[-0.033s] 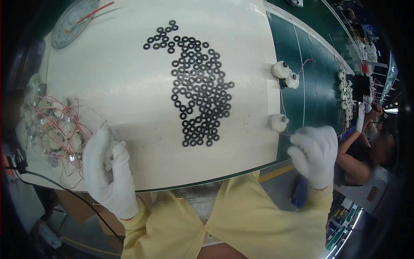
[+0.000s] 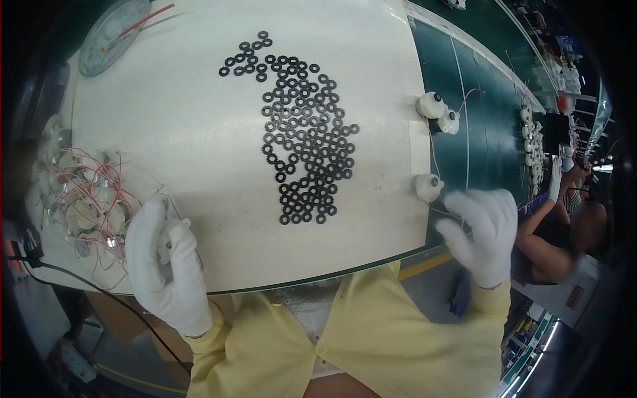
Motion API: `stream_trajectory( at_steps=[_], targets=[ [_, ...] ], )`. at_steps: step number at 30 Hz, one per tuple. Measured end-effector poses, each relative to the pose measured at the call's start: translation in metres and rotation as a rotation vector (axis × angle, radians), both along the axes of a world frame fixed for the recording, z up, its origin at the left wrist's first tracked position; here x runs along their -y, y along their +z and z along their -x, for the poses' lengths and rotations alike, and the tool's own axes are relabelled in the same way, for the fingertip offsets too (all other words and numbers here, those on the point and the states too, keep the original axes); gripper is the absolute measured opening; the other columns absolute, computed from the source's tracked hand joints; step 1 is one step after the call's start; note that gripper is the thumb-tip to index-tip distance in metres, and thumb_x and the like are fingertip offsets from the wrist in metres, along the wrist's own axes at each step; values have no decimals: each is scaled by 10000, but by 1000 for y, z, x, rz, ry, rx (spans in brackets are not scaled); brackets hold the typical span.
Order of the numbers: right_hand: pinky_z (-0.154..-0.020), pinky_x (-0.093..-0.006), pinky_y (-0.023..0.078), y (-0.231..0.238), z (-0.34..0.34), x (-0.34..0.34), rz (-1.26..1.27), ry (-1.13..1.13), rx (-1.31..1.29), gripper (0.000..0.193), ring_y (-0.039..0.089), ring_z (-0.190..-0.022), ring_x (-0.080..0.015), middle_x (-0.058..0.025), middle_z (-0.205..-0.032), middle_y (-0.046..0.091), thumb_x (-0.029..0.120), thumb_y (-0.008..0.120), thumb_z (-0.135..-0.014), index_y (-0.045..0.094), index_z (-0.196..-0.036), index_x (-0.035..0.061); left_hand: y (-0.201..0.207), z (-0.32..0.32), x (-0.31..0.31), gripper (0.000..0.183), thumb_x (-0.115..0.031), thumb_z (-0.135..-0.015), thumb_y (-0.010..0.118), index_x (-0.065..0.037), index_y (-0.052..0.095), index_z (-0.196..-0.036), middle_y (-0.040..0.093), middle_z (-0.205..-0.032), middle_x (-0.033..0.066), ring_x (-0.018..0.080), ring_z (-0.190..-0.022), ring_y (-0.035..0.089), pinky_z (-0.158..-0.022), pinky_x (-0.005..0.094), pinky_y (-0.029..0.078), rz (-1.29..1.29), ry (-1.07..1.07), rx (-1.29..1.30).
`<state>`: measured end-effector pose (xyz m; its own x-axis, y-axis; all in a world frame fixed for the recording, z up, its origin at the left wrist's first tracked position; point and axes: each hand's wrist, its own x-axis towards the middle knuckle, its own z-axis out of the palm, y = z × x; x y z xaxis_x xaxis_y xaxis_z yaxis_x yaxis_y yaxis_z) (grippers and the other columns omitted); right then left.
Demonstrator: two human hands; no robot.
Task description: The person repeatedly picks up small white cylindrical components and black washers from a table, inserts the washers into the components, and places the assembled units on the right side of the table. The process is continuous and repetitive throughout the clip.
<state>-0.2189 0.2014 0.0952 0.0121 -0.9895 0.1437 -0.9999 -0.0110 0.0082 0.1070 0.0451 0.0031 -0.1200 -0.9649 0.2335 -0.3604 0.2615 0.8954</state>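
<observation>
In the head view, I see a person in white gloves and a yellow garment (image 2: 265, 345) at the near edge of a pale tabletop (image 2: 232, 232). The left hand (image 2: 166, 285), at the near left, is curled, thumb and fingers bent round a pale part (image 2: 164, 251); the glove covers most of it, so I can't make out its full shape. Thin wires show just beyond the fingertips. To the left of that hand lies a heap of round white parts (image 2: 81, 215) tangled with red wires, and a black cable (image 2: 86, 282) runs past on the near side.

The right hand (image 2: 486, 232), at the near right, is blurred, thumb and fingers well parted; I see nothing gripped in it. Just beyond it, slightly to the left, a lone white part (image 2: 424, 188) sits at the table's right edge. Farther off along that edge stands a pair of white parts (image 2: 431, 106), near a green surface (image 2: 441, 66).

Between the hands, toward the far side, black toothed rings (image 2: 322, 174) spread in a long patch. At the far left is a clear dish (image 2: 99, 60) with a red stick (image 2: 146, 20) across it. A co-worker's bare arm (image 2: 547, 229) reaches in on the right.
</observation>
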Motion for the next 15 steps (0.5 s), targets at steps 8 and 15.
stream_trajectory(
  at_steps=[8,15],
  targets=[
    [-666,-368,416,-46,12,19,158,-100,-87,339,602,-706,-219,1,-837,642,92,809,-797,688,-1109,141,8,-12,-5,414,52,-925,646,32,627,-1337,632,-1305,259,223,-916,632,-829,327,537,173,-118,-35],
    [-690,-381,447,-33,-48,27,442,-144,202,507,606,-752,-292,-142,-997,693,133,847,-723,674,-1188,31,49,-14,-4,153,-25,-878,662,16,666,-1025,674,-1005,195,192,-742,608,-640,298,490,285,-650,120]
  ],
)
